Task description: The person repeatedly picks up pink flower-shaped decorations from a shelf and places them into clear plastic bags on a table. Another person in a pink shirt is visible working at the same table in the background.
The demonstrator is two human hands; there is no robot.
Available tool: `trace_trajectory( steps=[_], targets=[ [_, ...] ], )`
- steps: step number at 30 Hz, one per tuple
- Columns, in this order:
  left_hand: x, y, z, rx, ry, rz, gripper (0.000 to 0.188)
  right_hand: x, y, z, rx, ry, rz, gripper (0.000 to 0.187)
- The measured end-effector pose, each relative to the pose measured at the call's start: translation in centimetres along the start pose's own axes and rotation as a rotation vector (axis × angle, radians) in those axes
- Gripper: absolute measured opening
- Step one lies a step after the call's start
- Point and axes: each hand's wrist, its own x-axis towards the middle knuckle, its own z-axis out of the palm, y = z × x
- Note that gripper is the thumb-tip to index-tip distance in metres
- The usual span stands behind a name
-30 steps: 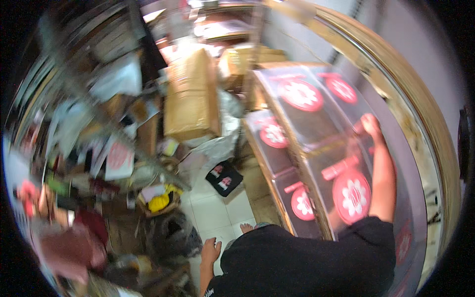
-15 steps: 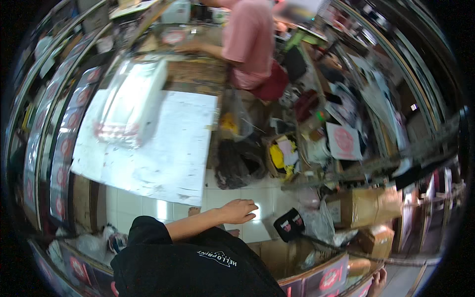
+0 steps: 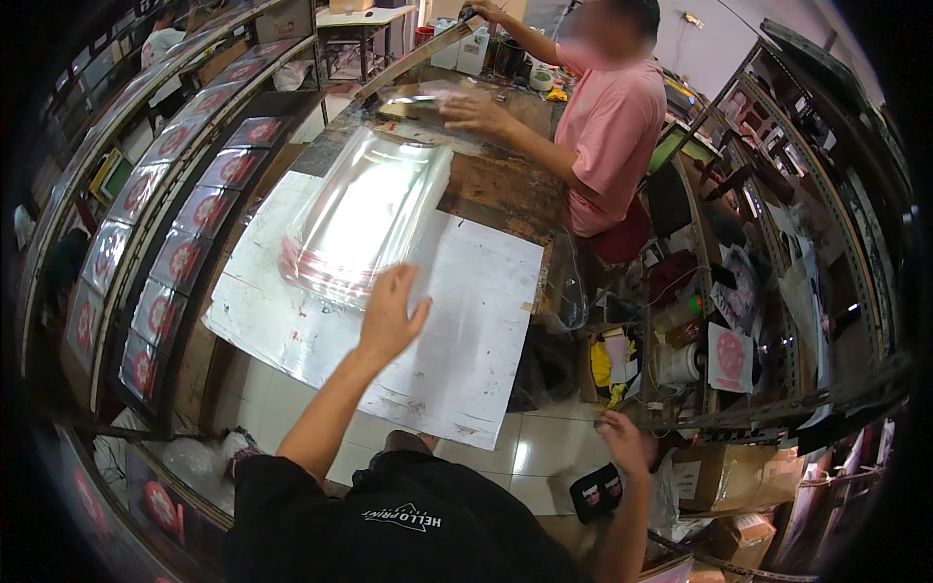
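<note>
My left hand (image 3: 392, 316) is open, thumb spread from the fingers, at the near edge of a stack of clear plastic sleeves (image 3: 374, 209) with red print along the near end. Whether the fingertips touch the stack, I cannot tell. The stack lies on a white board (image 3: 466, 291) covering the near part of a worktable. My right hand (image 3: 627, 445) is out at my right side, fingers loosely spread, with nothing visible in it. It is nearest to a cardboard box and a black item with pink print (image 3: 595, 494) low down beside it.
A person in a pink shirt (image 3: 617, 131) works across the worn wooden table (image 3: 501, 189), one hand at a raised frame (image 3: 418, 60). Racks of printed dark sheets (image 3: 175, 257) stand at left. Shelves (image 3: 768, 243) and a cardboard box (image 3: 739, 478) stand at right.
My view has swung up and left. My left hand has moved forward over the board to the sleeves. My right hand has left the rack's edge. The person's frame has come into view.
</note>
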Motion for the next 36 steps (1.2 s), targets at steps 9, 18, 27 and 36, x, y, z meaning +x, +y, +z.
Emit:
trace_trajectory(
  steps=[9,18,27,36],
  targets=[
    [13.4,-7.1,-0.8,0.783,0.119,0.320,0.074,-2.5,0.6,11.8,0.203,-0.048,0.129,0.037],
    [9.1,-3.4,2.8,0.511,-0.159,0.475,0.012,-5.4,-1.8,15.7,0.393,-0.112,0.170,0.043],
    [-1.0,12.2,7.8,0.266,-0.533,0.446,0.020,-3.9,-13.0,16.9,1.130,-0.234,-0.307,0.063],
    [-6.8,21.9,11.9,0.051,-0.898,0.636,0.026,-6.4,-8.8,12.3,0.974,0.361,-0.254,0.052]
  ],
)
